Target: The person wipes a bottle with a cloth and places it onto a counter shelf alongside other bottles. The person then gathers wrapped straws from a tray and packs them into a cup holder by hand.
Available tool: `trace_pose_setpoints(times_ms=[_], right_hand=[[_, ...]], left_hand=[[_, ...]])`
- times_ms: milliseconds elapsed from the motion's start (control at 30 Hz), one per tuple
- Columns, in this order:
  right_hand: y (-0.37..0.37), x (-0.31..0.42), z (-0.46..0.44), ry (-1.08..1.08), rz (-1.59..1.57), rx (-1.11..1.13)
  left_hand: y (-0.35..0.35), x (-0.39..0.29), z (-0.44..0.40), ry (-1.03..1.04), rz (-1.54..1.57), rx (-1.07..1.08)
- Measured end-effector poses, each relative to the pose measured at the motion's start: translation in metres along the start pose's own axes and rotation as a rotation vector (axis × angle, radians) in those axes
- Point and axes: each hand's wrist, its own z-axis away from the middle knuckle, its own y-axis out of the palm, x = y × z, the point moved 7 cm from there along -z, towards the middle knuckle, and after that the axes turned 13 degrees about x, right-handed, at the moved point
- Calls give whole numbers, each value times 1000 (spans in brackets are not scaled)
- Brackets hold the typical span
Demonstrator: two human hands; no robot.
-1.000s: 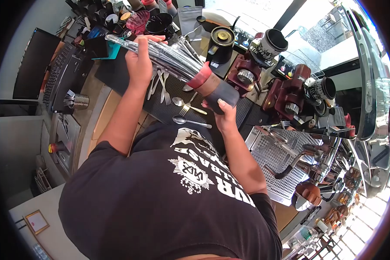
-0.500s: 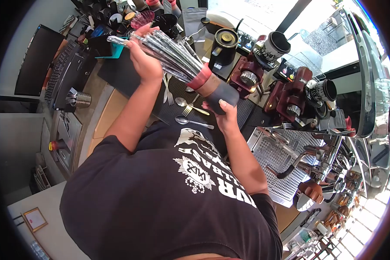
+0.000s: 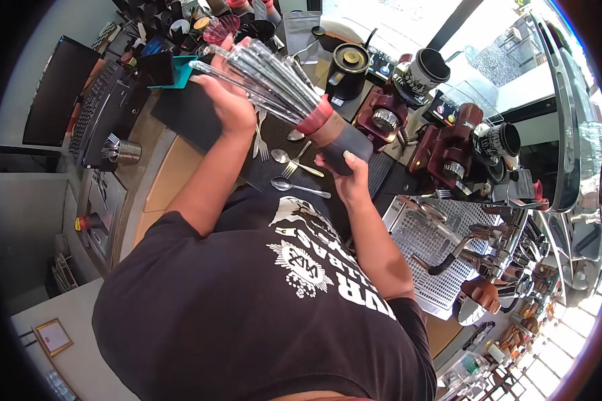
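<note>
In the head view my right hand (image 3: 348,171) grips a dark cup (image 3: 346,144) with red and brown bands near its rim, tilted toward the upper left. A bundle of dark straws (image 3: 274,79) in clear wrappers fans out of it. My left hand (image 3: 231,103) is open beside the straw tips, thumb stretched out and fingers partly hidden behind the bundle. Below the cup, spoons (image 3: 301,188) and forks (image 3: 263,148) lie on a dark ribbed mat (image 3: 254,175).
Two dark red coffee grinders (image 3: 384,113) and a black kettle (image 3: 348,63) stand behind the cup. To the right is an espresso machine's drip tray (image 3: 425,267). A metal tin of cutlery (image 3: 124,152), a keyboard (image 3: 93,100) and a monitor (image 3: 61,93) are at left.
My left hand has loosened from around the straws, and its thumb has moved away. The straws have spread apart. The cup has shifted slightly right, still in my right hand.
</note>
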Motion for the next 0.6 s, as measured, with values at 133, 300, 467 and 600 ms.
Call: trace_pose_setpoints(times_ms=[133,300,467,600], right_hand=[[-2,0,0,1,-11,10],[-3,-3,1,-5,24,34],[-4,-4,0,-4,1,25],[1,0,1,12,-35,23]], left_hand=[[-4,-6,-16,-235,308,-115],[-10,-11,-24,-293,305,-87],[-11,-18,-20,-186,138,10],[-29,3,-14,-251,206,-49]])
